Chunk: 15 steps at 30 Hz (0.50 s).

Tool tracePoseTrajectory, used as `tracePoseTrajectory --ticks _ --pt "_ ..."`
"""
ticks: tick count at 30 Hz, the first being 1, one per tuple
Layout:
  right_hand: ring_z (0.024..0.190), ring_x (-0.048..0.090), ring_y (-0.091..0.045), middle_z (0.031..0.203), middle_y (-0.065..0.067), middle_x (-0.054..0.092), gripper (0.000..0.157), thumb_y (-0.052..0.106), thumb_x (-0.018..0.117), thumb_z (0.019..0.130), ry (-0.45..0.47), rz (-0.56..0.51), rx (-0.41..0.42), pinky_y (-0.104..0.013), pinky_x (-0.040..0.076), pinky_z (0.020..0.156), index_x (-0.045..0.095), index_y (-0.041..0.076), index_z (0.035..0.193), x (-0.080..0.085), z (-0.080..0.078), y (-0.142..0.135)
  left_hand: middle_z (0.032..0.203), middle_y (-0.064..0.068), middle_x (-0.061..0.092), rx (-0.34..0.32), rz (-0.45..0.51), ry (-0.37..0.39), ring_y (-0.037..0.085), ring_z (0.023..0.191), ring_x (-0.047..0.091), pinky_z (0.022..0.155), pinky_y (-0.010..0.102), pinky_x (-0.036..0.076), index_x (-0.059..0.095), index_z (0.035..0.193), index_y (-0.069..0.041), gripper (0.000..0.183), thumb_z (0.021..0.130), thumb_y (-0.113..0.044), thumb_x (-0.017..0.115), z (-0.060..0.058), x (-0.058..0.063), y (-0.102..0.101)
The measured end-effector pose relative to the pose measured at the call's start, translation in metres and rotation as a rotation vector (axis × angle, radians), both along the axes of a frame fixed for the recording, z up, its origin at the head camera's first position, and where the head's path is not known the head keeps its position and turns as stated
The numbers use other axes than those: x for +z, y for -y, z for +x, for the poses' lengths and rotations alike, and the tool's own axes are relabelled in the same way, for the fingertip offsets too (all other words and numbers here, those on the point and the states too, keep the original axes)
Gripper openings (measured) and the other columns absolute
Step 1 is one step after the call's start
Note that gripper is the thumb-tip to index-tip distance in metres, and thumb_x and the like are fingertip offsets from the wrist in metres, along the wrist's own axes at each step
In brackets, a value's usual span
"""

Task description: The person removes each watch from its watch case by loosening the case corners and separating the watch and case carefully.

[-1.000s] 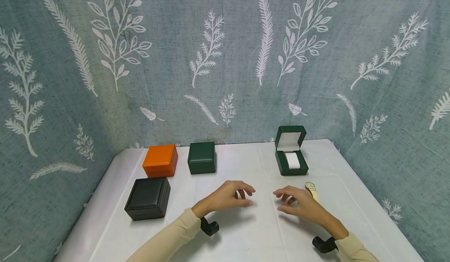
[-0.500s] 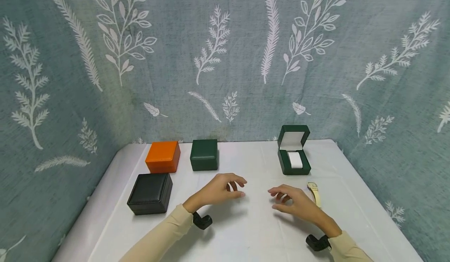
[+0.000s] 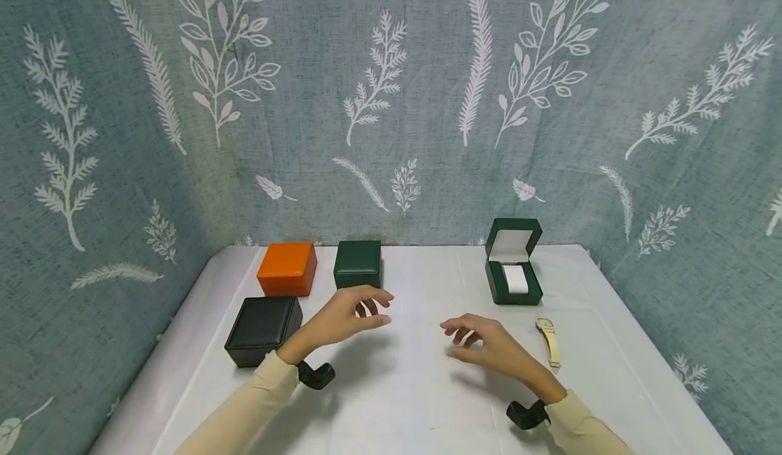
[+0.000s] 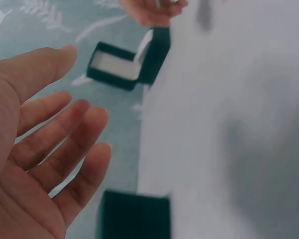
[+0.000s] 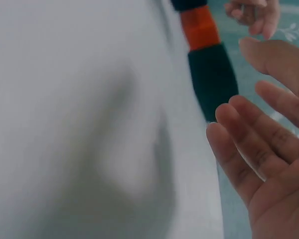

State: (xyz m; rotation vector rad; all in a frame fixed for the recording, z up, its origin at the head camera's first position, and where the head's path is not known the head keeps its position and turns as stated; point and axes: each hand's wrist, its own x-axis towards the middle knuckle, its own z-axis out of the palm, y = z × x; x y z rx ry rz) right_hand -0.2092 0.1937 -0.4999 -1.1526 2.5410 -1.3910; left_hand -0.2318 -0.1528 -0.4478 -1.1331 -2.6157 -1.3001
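In the head view my left hand (image 3: 342, 316) hovers over the table just in front of a closed green box (image 3: 358, 263), fingers relaxed and holding nothing. My right hand (image 3: 485, 348) is raised over the middle right of the table, also bare, with loosely bent fingers. To its right lies a gold-coloured wristwatch (image 3: 549, 343). Behind the watch an open green watch box (image 3: 514, 285) shows a white cushion (image 3: 515, 279) inside. The left wrist view shows the left palm (image 4: 25, 194) with spread fingers; the right wrist view shows the right fingers (image 5: 254, 149) apart.
On the left side stand a closed orange box (image 3: 287, 269) and a closed black box (image 3: 263, 329), the latter partly behind the left wrist. A white cloth covers the table (image 3: 415, 401). A patterned blue-green curtain (image 3: 427, 102) rises behind and at both sides.
Both hands have moved left, the left one also farther away, towards the closed green box. The watch, partly covered by the right hand before, is now fully visible. The head view has shifted slightly.
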Motion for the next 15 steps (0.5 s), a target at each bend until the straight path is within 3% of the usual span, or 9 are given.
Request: tracePoseTrajectory --ticks 6,12,15 --pt "0.096 0.068 -0.016 0.114 -0.013 0.07 0.041 0.025 0.08 0.093 0.063 -0.025 -0.046 -0.029 0.058 0.081 0.067 0.017 0.131 0.009 0.001 0.012 0.113 -0.006 0.07 0.088 0.012 -0.025 0.01 0.092 0.065 0.081 0.035 0.056 0.071 0.128 -0.02 0.037 0.094 -0.031 0.078 0.005 0.016 0.031" --pt "0.095 0.069 -0.024 0.113 -0.012 0.07 0.044 0.021 0.081 0.091 0.068 -0.041 -0.066 -0.032 0.058 0.08 0.067 0.01 0.132 0.011 0.001 0.028 0.114 -0.002 0.071 0.178 0.05 -0.041 0.012 0.091 0.067 0.079 0.033 0.057 0.071 0.129 -0.016 0.037 0.093 -0.024 0.079 0.01 0.028 0.063" --pt "0.095 0.068 -0.024 0.114 -0.011 0.07 0.045 0.022 0.082 0.091 0.08 -0.035 -0.066 -0.034 0.058 0.081 0.067 0.013 0.132 0.012 -0.001 0.043 0.114 -0.002 0.071 0.232 0.049 -0.036 0.012 0.09 0.066 0.079 0.031 0.057 0.071 0.129 -0.016 0.037 0.094 -0.024 0.078 0.016 0.029 0.079"
